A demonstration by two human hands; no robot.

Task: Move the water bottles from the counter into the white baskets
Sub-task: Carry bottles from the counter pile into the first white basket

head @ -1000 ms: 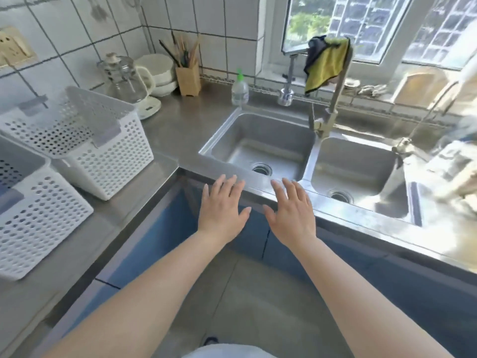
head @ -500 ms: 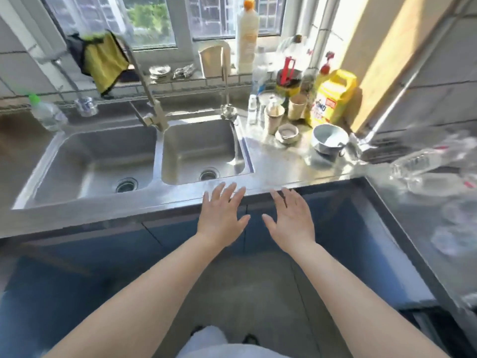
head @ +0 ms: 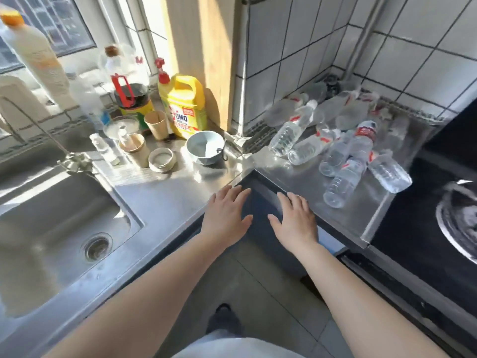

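Several clear plastic water bottles (head: 343,161) with red-and-white labels lie in a loose pile on the steel counter (head: 304,177) in the right corner, against the tiled wall. The nearest bottle (head: 342,186) lies on its side close to the counter's front edge. My left hand (head: 227,213) hovers flat, fingers spread, over the counter's inner corner and holds nothing. My right hand (head: 294,218) hovers beside it, palm down and empty, just short of the nearest bottle. No white basket is in view.
A sink (head: 59,213) fills the left. Behind it stand a yellow detergent jug (head: 187,107), paper cups (head: 156,125), a pale bowl (head: 205,148), a small dish (head: 162,160) and tall bottles on the sill. A black stove (head: 438,215) lies right of the bottle pile.
My view has swung right, from the white baskets past the sink to the corner with the bottle pile. Both hands stay flat and empty in front of me.
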